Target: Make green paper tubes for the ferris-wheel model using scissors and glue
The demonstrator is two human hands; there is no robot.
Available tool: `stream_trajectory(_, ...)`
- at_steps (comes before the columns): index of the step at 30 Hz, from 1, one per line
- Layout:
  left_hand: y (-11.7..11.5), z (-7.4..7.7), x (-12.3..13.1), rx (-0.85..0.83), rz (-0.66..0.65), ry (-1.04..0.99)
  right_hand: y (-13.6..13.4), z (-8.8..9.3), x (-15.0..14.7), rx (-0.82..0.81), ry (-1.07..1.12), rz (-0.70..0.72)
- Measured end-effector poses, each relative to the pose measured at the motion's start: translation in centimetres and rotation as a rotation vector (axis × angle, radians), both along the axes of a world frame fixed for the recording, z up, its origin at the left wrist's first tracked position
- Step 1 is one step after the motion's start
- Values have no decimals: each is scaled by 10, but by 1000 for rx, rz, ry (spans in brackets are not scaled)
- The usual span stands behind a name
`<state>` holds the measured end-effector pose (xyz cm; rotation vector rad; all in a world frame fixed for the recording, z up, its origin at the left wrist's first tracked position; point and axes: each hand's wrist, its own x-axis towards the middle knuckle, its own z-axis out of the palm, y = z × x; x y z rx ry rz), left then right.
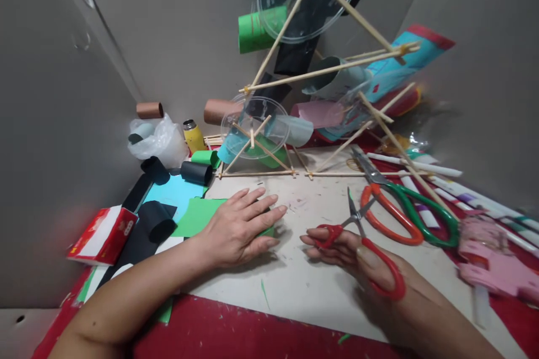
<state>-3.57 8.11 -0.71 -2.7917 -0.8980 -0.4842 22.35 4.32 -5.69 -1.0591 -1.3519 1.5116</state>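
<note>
My left hand (240,227) lies flat, fingers stretched out, pressing on a green paper sheet (193,216) on the white board (320,286). My right hand (357,261) has its thumb and fingers through the red handles of small scissors (356,235), whose blades point up and away, slightly parted. The two hands are a short gap apart. A larger pair of scissors with an orange and a green handle (404,210) lies just beyond my right hand.
A stick-and-plastic-lid frame (311,67) with paper rolls stands at the back. Black and blue paper sheets (164,196), a red box (105,235), a plastic bag (158,140) and a yellow bottle (193,136) sit left. Markers (455,190) and pink cut-outs (492,258) lie right.
</note>
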Motion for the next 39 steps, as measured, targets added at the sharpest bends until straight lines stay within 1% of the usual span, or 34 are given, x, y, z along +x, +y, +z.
stream_trajectory(5,-2,0,0,-8,17,-1,1,-12,5,76,0,-24)
stream_trajectory(8,-2,-2,-1,-22,27,-6,2,-15,7,97,34,-24)
stream_trajectory(11,-2,-5,-2,-38,21,-46,1,-11,7,81,63,-23)
stream_trajectory(13,-2,-8,-3,-37,2,-107,1,-6,6,68,76,-5)
stream_trajectory(15,-3,-10,-4,-28,-15,-181,2,-6,6,51,75,-6)
stream_trajectory(18,-6,-13,-5,-38,16,-295,14,-19,7,-5,74,-62)
stream_trajectory(21,-8,-15,-6,-61,64,-432,29,-37,9,-101,85,-43)
stream_trajectory(24,-9,-14,-6,-29,63,-522,32,-44,10,-120,110,-71)
stream_trajectory(26,-10,-13,-7,44,44,-519,28,-41,10,-128,116,-91)
stream_trajectory(29,-11,-10,-7,194,-11,-436,22,-32,7,-119,117,-108)
stream_trajectory(31,-12,-9,-5,236,-42,-392,20,-27,5,-117,114,-106)
stream_trajectory(32,-13,-9,-4,228,-49,-385,19,-24,5,-121,112,-103)
stream_trajectory(34,-14,-8,-1,166,-51,-405,17,-19,3,-128,104,-96)
stream_trajectory(36,-14,-7,1,64,-9,-480,13,-12,2,-110,91,-90)
stream_trajectory(37,-14,-7,2,-6,36,-553,10,-9,2,-96,83,-82)
stream_trajectory(39,-12,-5,2,-204,180,-794,4,-1,2,-53,65,-66)
